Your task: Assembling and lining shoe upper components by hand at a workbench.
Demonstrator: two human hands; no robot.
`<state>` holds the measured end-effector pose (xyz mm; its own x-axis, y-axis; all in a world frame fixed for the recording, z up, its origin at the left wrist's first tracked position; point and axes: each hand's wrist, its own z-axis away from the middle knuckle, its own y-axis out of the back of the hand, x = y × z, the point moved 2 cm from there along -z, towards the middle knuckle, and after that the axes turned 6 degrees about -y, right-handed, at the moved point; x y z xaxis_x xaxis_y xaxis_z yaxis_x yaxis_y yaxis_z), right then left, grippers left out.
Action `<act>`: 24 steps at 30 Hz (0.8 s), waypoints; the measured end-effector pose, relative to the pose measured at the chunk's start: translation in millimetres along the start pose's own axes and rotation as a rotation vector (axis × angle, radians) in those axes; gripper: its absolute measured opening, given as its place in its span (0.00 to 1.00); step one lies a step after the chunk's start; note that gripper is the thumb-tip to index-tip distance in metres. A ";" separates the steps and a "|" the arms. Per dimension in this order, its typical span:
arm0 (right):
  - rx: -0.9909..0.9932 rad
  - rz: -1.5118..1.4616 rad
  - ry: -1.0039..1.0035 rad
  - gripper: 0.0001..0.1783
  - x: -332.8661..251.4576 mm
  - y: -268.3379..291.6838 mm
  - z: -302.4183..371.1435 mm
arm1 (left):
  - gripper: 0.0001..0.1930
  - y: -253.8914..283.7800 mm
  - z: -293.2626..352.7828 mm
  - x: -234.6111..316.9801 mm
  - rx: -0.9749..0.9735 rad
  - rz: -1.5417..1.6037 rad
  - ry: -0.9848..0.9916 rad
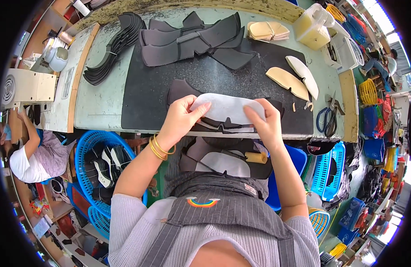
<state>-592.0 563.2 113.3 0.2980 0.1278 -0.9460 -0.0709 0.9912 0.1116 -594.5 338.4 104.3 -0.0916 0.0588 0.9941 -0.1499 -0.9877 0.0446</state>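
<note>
A pale grey curved piece [225, 106] of sheet material is stretched between my two hands near the bench's front edge. My left hand [184, 116] grips its left end, thumb on top; a gold bangle set circles that wrist. My right hand [267, 119] pinches the other end the same way. Just beneath it show the edges of black notched pieces [221, 126], partly hidden by the pale one. Another dark piece [180, 89] lies behind my left hand on the black mat [145, 100]. Across my lap rest more dark pieces with a pale curved piece [234, 164].
Black curved pieces [192, 44] lie piled at the back, beside a tied black stack [114, 49]. Cream pieces [285, 82], a tied cream bundle [267, 30] and blue-handled scissors [327, 120] are at right. Blue baskets [83, 155] flank me. A co-worker [40, 155] sits at left.
</note>
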 end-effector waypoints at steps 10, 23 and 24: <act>0.059 0.260 0.160 0.12 27.5 -8.5 -4.6 | 0.16 8.7 -0.4 -8.8 0.059 -0.492 -0.154; 0.108 0.479 0.327 0.10 19.5 -9.6 -4.7 | 0.19 -9.7 -4.8 12.8 0.019 -1.225 -0.557; 0.094 0.512 0.344 0.10 19.1 -11.0 -2.0 | 0.25 -16.0 0.7 14.8 -0.031 -1.195 -0.808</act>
<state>-587.4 554.7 93.4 -0.0766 0.5850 -0.8074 -0.0345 0.8078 0.5885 -592.8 354.9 118.3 0.6722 0.7254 0.1481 0.2407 -0.4033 0.8829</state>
